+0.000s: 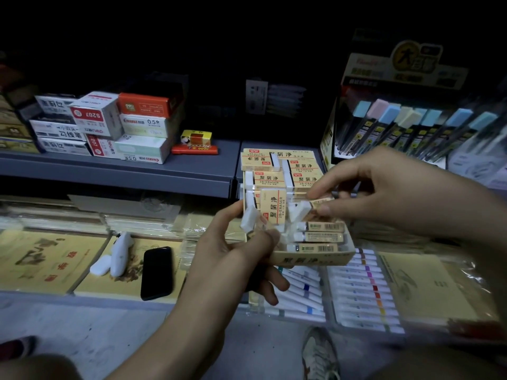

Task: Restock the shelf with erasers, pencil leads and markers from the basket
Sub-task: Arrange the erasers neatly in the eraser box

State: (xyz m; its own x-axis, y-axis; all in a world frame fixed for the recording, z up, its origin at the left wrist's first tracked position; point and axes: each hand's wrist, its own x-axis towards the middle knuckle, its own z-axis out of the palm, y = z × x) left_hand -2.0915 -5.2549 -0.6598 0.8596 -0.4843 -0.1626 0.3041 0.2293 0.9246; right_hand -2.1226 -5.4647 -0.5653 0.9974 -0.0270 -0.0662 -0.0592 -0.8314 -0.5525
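Note:
My left hand [233, 259] grips a yellow cardboard eraser box [315, 259] from below and the left, holding it in the air in front of the shelves. Several white erasers in yellow sleeves [273, 205] lie jumbled inside it. My right hand [384, 185] reaches in from the right and pinches one sleeved eraser [322, 201] between thumb and forefinger above the box. A stack of the same erasers [277, 167] sits on the grey shelf [123, 171] right behind. Pencil lead tubes [406, 130] stand in a display at the right. Marker sets [359, 292] lie on the lower shelf.
Small stationery boxes [109, 127] are piled at the left of the grey shelf, with a red and yellow pack [196, 144] beside them. Below lie yellow notebooks [46, 259], a black phone [157, 272] and two white loose items [115, 256]. My shoe [321, 355] shows on the floor.

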